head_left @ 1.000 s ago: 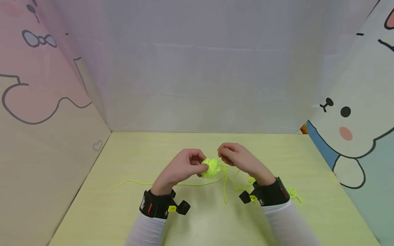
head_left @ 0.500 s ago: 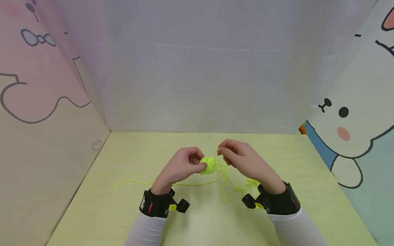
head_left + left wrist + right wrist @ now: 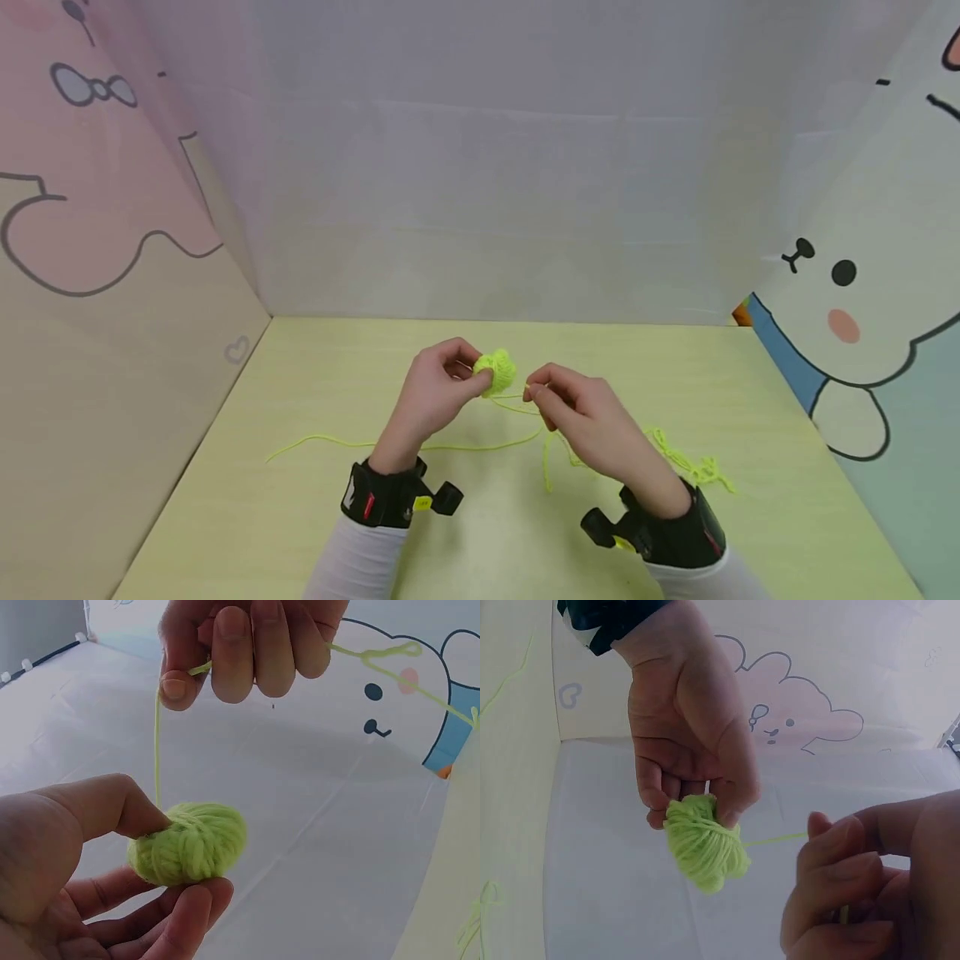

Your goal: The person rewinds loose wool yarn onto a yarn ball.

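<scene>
A small ball of neon yellow-green yarn (image 3: 495,372) is pinched between the thumb and fingers of my left hand (image 3: 438,387), held up over the table. Its wound strands show plainly in the left wrist view, the yarn ball (image 3: 196,844) resting on the fingertips under the thumb. My right hand (image 3: 592,417) is to the right of it and pinches the yarn strand (image 3: 157,746) between thumb and index finger. That strand runs taut from the ball to the right fingertips, as the right wrist view also shows, then passes behind the curled fingers.
Tangled yarn (image 3: 697,468) lies on the pale yellow table (image 3: 480,550) to the right, partly behind the right wrist. A loose yarn tail (image 3: 322,437) stretches left past the left wrist. White and cartoon-printed panels (image 3: 480,208) close in the back and sides.
My left hand has raised the yarn ball slightly up and left, turning it. My right hand rose, then came down and toward the person with the strand.
</scene>
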